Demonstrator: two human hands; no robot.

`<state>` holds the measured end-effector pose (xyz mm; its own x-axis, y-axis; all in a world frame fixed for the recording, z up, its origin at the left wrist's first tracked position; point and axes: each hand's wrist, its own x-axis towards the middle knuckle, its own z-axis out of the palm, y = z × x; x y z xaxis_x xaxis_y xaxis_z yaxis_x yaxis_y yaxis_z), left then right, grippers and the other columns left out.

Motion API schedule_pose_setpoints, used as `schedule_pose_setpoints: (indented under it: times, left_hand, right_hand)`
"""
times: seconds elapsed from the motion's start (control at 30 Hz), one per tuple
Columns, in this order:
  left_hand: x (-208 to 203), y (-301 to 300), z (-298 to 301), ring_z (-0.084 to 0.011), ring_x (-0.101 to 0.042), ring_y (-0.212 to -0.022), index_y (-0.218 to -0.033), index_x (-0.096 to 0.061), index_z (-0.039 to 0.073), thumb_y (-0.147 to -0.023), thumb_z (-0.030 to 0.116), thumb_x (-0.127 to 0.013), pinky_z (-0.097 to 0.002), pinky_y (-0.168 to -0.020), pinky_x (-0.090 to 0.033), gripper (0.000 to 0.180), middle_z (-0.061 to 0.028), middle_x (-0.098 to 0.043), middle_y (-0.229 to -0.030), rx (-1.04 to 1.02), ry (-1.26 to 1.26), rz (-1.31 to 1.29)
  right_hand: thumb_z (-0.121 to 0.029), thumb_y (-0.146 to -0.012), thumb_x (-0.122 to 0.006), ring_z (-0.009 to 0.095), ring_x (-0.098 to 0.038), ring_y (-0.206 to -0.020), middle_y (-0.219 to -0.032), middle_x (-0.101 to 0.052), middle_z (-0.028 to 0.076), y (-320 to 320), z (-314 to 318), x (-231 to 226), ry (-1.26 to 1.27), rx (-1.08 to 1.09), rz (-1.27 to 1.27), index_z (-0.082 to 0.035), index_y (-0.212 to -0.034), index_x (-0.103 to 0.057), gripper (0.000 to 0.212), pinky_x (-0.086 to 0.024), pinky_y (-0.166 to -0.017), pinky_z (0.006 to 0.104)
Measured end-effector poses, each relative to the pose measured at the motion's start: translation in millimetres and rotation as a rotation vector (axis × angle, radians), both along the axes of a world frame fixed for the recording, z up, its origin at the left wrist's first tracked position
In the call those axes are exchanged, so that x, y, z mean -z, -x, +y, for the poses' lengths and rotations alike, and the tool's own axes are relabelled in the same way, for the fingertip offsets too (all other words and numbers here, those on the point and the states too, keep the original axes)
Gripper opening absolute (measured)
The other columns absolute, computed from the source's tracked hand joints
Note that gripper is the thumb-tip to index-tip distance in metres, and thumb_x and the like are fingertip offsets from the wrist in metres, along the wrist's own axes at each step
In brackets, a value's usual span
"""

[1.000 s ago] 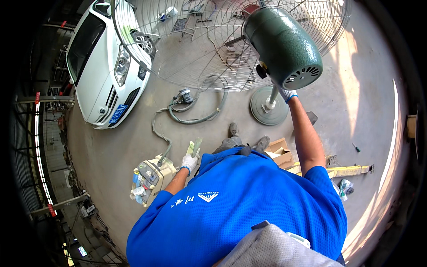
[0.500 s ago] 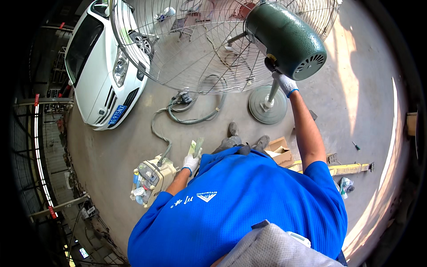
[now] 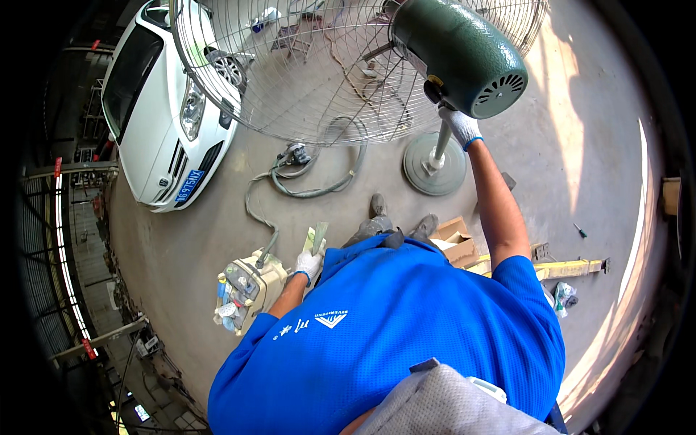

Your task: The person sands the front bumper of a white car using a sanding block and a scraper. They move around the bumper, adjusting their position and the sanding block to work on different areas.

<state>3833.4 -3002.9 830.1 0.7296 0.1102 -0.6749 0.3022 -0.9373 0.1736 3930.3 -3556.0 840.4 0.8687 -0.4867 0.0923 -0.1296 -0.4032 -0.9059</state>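
Note:
A white glove with a blue cuff covers my right hand (image 3: 460,126), which is closed around the upper pole (image 3: 443,139) of a standing fan, just under its dark green motor housing (image 3: 464,58). The wide wire cage (image 3: 290,109) spreads to the left of the motor, and the round grey base (image 3: 415,170) rests on the floor. Low at my left side, my gloved left hand (image 3: 309,264) grips flat pale-green and yellowish strips (image 3: 318,236) that stick up past the fingers. Their exact kind I cannot make out.
A white car (image 3: 156,123) stands at the left. A grey hose (image 3: 312,193) curls over the floor to a beige machine (image 3: 257,286) by my left arm. Right of my feet are an open cardboard box (image 3: 457,249), a yellow bar (image 3: 569,270) and a screwdriver (image 3: 580,230).
The view has shifted slightly, and the fan and my right hand sit a little higher in it. Both hands keep their holds.

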Motion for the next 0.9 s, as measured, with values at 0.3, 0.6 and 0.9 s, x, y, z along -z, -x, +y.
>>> schedule_pose_setpoints:
  times: [0.3,0.6,0.9]
  left_hand:
    - [-4,14,1,-0.0352,-0.069,-0.085,-0.104,-0.071,0.006,-0.084,0.037,-0.058,-0.0446,-0.076,-0.052,0.039,-0.0205,-0.071,-0.086,0.009,0.009,-0.024]
    - [-14,14,10,-0.0419,-0.067,-0.091,-0.106,-0.069,0.002,-0.086,0.043,-0.057,-0.0459,-0.076,-0.052,0.048,-0.0282,-0.068,-0.092,-0.029,0.052,0.000]
    - [51,-25,87,-0.0240,-0.070,-0.069,-0.089,-0.073,0.007,-0.088,0.034,-0.064,-0.0378,-0.064,-0.054,0.029,-0.0138,-0.069,-0.072,-0.281,0.193,-0.093]
  right_hand:
    - [-0.013,-0.082,-0.059,0.026,-0.067,-0.082,-0.094,-0.069,0.016,40,41,4,-0.043,0.420,-0.019,-0.003,-0.105,-0.064,0.026,-0.051,-0.079,0.0337]
    - [-0.016,-0.082,-0.058,0.018,-0.061,-0.055,-0.063,-0.065,0.011,241,86,241,-0.158,0.067,0.602,0.000,-0.078,-0.069,0.019,-0.049,-0.053,0.0342]
    - [-0.009,-0.085,-0.058,0.018,-0.064,-0.061,-0.075,-0.068,0.009,210,150,196,-0.476,0.007,0.854,0.000,-0.095,-0.069,0.018,-0.050,-0.052,0.0320]
